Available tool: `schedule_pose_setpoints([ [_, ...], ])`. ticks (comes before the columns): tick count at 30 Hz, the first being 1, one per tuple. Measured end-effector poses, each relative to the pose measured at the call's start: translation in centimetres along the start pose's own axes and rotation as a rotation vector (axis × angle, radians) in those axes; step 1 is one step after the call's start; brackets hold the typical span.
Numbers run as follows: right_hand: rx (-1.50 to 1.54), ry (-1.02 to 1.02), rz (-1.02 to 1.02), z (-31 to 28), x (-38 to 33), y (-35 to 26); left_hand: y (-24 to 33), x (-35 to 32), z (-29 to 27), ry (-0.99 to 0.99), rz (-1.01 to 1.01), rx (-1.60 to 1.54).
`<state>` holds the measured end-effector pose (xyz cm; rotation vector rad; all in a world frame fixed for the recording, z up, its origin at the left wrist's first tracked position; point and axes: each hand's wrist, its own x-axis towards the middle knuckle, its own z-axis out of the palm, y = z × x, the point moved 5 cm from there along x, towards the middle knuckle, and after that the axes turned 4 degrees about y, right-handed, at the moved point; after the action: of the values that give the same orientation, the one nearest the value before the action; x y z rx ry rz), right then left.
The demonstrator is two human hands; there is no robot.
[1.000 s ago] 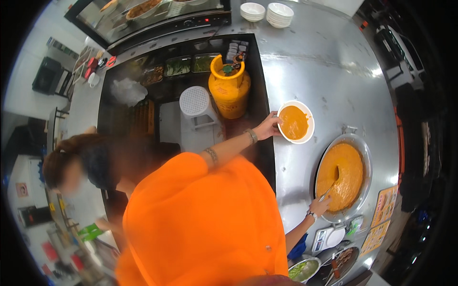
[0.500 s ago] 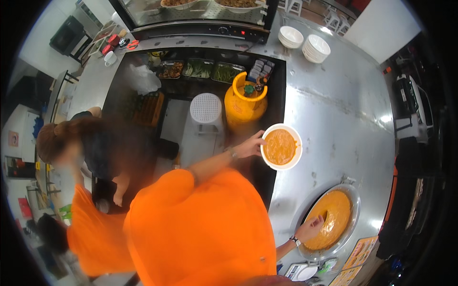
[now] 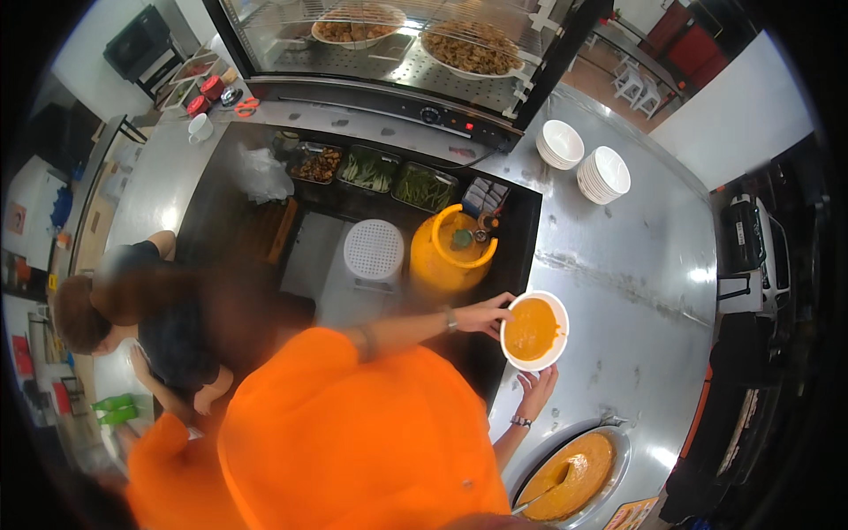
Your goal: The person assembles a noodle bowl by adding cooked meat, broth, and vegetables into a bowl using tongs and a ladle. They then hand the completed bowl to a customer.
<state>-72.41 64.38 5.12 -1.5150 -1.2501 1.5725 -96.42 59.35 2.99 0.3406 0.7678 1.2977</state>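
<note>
Orange soup fills the white bowl (image 3: 533,331) almost to the rim. The left hand (image 3: 481,314) holds this bowl by its near edge, fingers closed on the rim. The bowl hangs in the air over the edge of the steel counter (image 3: 618,291), just beside the yellow gas tank (image 3: 449,258). The right hand (image 3: 536,389) is below the bowl with its fingers open and spread. I think it is not touching the bowl, but the view is too bent to be sure.

The bowl is full and only 1 hand grips it, so it could tip. Then hot soup could run over the fingers or spill down onto the gas tank or the orange shirt (image 3: 353,442). A thumb on the rim could also slip into the soup.

A big round pot (image 3: 609,442) sits in the counter, with more orange soup and a ladle (image 3: 539,499) inside. 2 stacks of clean white bowls (image 3: 603,174) wait farther back on the counter. 3 trays (image 3: 369,168) hold greens and other chopped food. The glass case (image 3: 415,53) holds 2 plates of brown fried food. Another person in a dark shirt (image 3: 168,318) stands well apart from the bowl.
</note>
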Motion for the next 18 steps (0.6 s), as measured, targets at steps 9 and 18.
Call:
schedule_pose_setpoints([
  [9,0.169,0.202,-0.002,-5.9,3.2,-0.2,-1.7,9.5,3.5,-0.023,-0.11,0.211],
  [18,0.219,0.408,0.036,-9.1,2.3,3.3,-5.4,13.8,5.4,-0.209,-0.312,0.461],
])
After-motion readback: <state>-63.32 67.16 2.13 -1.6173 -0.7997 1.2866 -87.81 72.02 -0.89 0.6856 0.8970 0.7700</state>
